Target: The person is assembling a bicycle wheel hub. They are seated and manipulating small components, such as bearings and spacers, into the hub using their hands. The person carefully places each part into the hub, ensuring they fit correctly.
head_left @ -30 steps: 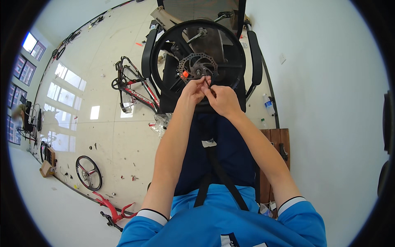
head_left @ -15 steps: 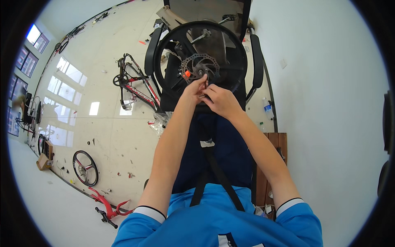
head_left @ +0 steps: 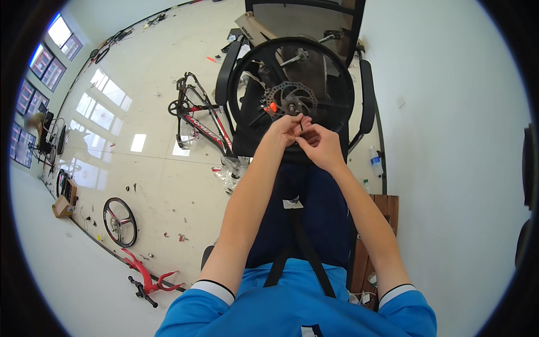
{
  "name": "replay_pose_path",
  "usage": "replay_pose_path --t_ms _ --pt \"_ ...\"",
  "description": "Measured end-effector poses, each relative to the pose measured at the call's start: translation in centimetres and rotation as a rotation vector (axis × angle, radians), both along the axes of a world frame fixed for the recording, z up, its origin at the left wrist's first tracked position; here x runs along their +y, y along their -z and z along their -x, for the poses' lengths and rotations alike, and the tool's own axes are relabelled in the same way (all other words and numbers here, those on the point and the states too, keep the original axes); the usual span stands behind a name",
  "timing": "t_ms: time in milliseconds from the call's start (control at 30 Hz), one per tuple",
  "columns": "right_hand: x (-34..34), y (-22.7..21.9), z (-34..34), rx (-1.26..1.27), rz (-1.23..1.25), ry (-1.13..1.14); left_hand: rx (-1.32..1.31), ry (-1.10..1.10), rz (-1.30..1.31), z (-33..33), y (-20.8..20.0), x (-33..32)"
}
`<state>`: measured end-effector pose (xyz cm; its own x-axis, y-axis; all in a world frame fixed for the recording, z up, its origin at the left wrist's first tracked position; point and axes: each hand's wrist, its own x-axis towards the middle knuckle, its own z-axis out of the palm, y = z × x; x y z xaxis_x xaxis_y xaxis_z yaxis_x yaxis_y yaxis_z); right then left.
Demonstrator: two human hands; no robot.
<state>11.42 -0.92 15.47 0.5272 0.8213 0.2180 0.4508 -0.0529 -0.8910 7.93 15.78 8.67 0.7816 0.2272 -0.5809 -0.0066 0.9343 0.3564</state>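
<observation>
1. The left hand (head_left: pixel 287 129) is curled, fingertips at the lower edge of a brake disc (head_left: pixel 291 99); I cannot tell whether its fingers clamp the thin dark rod (head_left: pixel 301 127) there
2. The right hand (head_left: pixel 322 145) meets it, thumb and forefinger pinched together on the rod's lower end
3. Just above the hands, the disc sits at the middle of one black bicycle wheel (head_left: pixel 349 90), an orange piece (head_left: pixel 273 106) beside the hub
4. The wheel lies flat across a black armchair (head_left: pixel 366 98) with two armrests
5. Containers: one clear plastic bag (head_left: pixel 231 173), something red inside; one open cardboard box (head_left: pixel 62 209), contents too small to tell; two bottles (head_left: pixel 375 161) by the wall
6. On the floor, left: one red-and-black bicycle frame (head_left: pixel 203 130), a second wheel (head_left: pixel 133 216), one red fork (head_left: pixel 147 278)
7. Right of the legs, one brown wooden bench (head_left: pixel 392 209)
</observation>
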Motion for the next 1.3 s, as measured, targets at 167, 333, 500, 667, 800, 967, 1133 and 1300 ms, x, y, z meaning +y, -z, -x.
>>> replay_pose_path --t_ms 167,333,500,667,800,967,1133,1300 --pt "-0.4 -1.4 0.2 -0.385 -0.071 -0.137 0.106 -0.047 -0.081 -0.3 -0.3 0.2" --pt "0.9 -0.5 0.7 -0.281 -0.13 0.037 0.03 -0.055 -0.142 -0.1 0.2 -0.1" --pt "1.2 -0.1 0.5 -0.047 -0.182 0.135 -0.139 -0.087 -0.073 0.8 -1.1 -0.9" --pt "0.6 -0.4 1.6 0.111 -0.025 0.109 -0.066 0.009 -0.065 1.1 0.2 0.2" --pt "0.0 0.3 1.3 -0.03 -0.069 0.056 0.132 -0.037 -0.05 0.9 -1.1 -0.5" --pt "-0.3 -0.2 1.7 -0.246 -0.077 0.024 0.129 -0.098 -0.149 0.8 -0.2 0.0" --pt "0.5 0.9 1.3 -0.43 -0.148 0.099 0.015 -0.115 -0.129 0.3 0.6 -0.5" --pt "0.6 0.5 2.0 0.288 -0.107 0.189 -0.114 -0.02 0.012 1.1 -0.9 -1.4"
